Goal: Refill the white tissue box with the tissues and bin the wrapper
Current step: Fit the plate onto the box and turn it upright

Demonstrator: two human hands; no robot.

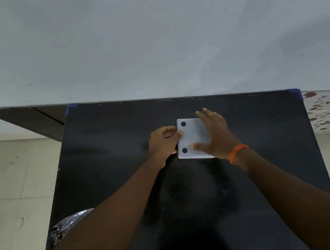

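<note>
On black table (pixel 100 156) | white tissue box (pixel 193 135), two black dots | left hand (pixel 163 144) pinching edge | right hand (pixel 214 132) spread flat

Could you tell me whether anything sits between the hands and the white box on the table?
Nothing visible does. Both hands are already on the box: the left hand grips its left edge and the right hand lies spread flat on its top. The table around it is bare.

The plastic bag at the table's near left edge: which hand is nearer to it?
Left. The left hand grips the left edge of the white box, on the plastic bag's side; the right hand lies flat on the box, farther right.
</note>
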